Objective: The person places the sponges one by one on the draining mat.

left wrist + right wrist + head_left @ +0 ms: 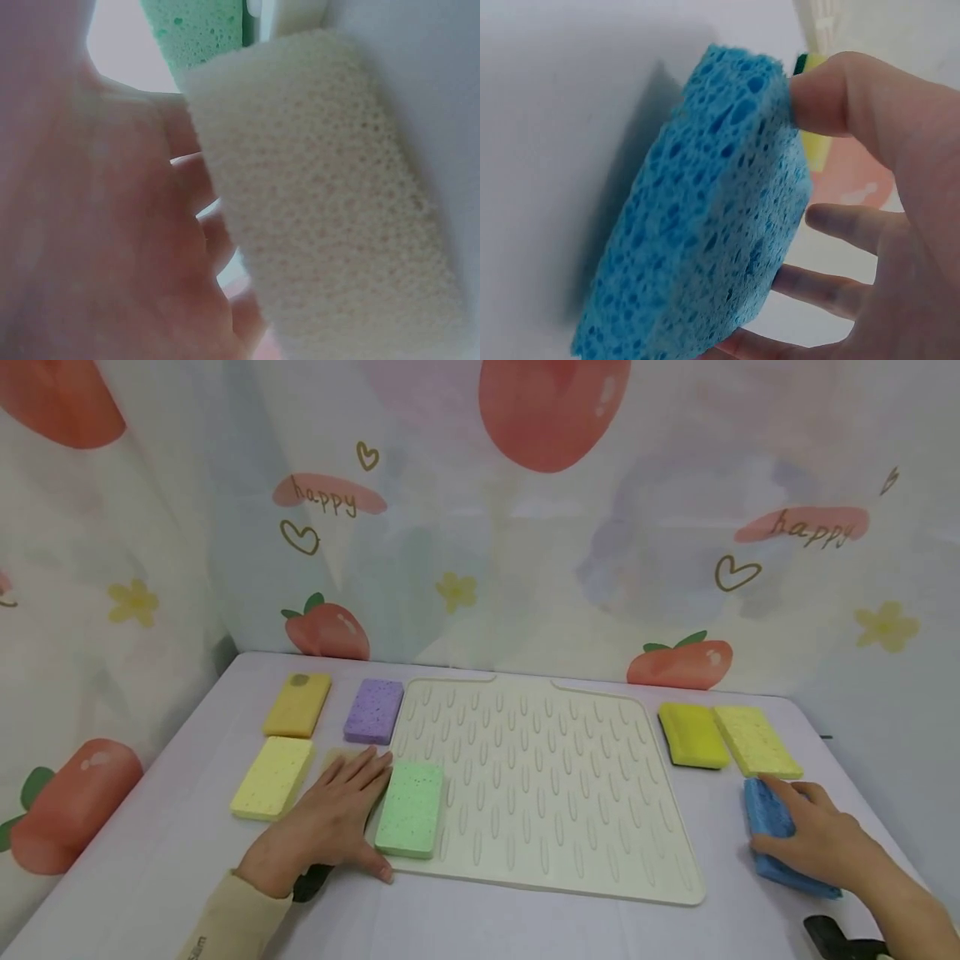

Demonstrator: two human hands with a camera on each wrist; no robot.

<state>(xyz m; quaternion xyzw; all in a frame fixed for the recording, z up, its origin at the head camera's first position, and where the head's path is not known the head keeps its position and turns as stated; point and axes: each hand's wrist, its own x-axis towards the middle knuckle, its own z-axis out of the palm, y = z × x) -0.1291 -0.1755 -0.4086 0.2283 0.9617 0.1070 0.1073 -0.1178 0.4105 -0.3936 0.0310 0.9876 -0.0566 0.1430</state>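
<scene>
My left hand (327, 822) is spread over a beige sponge (315, 187), its fingers extended and its thumb apart. In the head view the hand covers most of that sponge. Just to its right, a green sponge (410, 810) lies on the left edge of a cream ridged mat (540, 793). Over on the right, my right hand (821, 839) holds a blue sponge (772, 818) between thumb and fingers. The porous blue face fills much of the right wrist view, with the thumb at one edge and the fingertips along another.
Left of the mat lie a purple sponge (373, 712), a mustard sponge (297, 706) and a pale yellow sponge (273, 779). Right of it are a bright yellow sponge (692, 735) with a dark underside and a speckled yellow sponge (759, 742). A printed curtain (525, 568) borders the white table.
</scene>
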